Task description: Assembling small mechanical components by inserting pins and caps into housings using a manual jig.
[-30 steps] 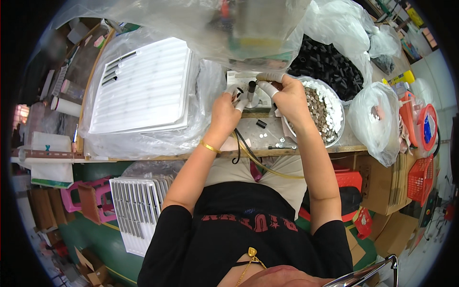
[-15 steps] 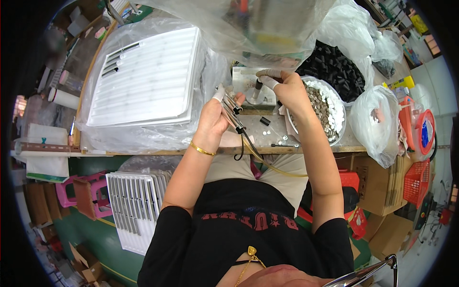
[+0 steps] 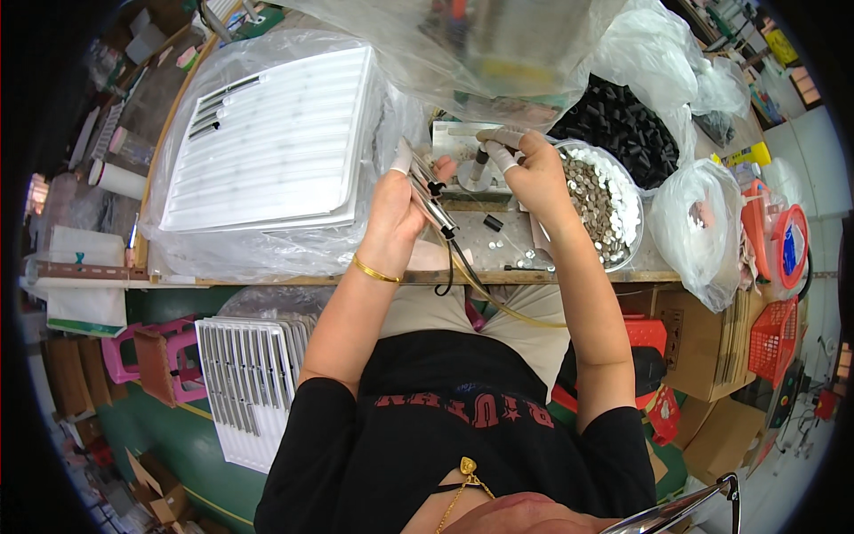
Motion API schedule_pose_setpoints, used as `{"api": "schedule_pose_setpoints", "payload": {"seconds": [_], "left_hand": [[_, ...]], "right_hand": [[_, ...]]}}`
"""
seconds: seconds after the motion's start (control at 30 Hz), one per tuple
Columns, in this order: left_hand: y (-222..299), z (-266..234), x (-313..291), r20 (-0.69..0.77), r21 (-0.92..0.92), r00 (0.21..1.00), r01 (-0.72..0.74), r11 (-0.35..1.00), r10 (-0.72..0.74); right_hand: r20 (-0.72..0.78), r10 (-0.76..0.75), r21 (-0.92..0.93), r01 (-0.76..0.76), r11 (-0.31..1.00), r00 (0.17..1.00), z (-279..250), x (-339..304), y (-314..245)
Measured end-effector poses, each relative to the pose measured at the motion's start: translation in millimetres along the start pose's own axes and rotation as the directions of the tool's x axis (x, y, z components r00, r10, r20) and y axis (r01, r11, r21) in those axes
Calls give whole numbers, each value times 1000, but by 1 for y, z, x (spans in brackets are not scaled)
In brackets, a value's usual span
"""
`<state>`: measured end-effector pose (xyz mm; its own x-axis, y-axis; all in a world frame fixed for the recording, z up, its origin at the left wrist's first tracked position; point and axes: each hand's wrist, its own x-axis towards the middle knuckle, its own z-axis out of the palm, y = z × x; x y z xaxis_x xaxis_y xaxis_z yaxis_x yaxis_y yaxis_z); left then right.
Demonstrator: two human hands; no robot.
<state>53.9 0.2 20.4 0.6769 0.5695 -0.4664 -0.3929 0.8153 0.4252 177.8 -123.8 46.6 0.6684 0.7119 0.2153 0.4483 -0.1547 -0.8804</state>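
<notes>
My left hand [image 3: 396,209] is closed around several slim silver metal tubes [image 3: 433,205] with black ends. White finger cots cover some fingertips. My right hand [image 3: 538,176], its thumb and finger also in white cots, pinches a short black tube [image 3: 482,154]. That black tube stands upright over a round pale disc [image 3: 476,176] in a small whitish tray [image 3: 454,133]. Just below, a loose black sleeve [image 3: 493,223] lies on the bench. To the right of my right hand is a clear round tub [image 3: 633,240] of small silvery discs.
White ridged trays [image 3: 267,142] with a few tubes lie on plastic at the left. A heap of black sleeves [image 3: 623,133] fills a bag at the back right. Clear plastic [image 3: 525,53] hangs ahead. A yellowish hose [image 3: 516,316] crosses my lap. Filled trays [image 3: 249,374] stand below the bench.
My left hand and its tubes have shifted slightly left and tilted. My right hand stays at almost the same spot with the black tube.
</notes>
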Motion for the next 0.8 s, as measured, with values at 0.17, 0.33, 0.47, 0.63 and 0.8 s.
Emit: {"api": "schedule_pose_setpoints", "payload": {"seconds": [0.17,0.33,0.47,0.63,0.8], "left_hand": [[4,-8,9,100,213,994,-66,975,46],[-1,-5,13,114,273,986,-152,950,125],[4,-2,10,124,246,987,-126,961,98],[13,0,1,229,325,971,-6,946,-73],[7,4,2,259,344,960,-195,919,106]], "right_hand": [[-21,-93,-87,91,992,995,-1,0,5],[-53,-84,-132,76,988,995,-1,-5,0],[-158,-114,-9,114,993,981,-3,-9,6],[-122,-111,-34,107,994,986,-4,-13,4],[-198,-222,-174,189,967,955,1,-13,2]]}}
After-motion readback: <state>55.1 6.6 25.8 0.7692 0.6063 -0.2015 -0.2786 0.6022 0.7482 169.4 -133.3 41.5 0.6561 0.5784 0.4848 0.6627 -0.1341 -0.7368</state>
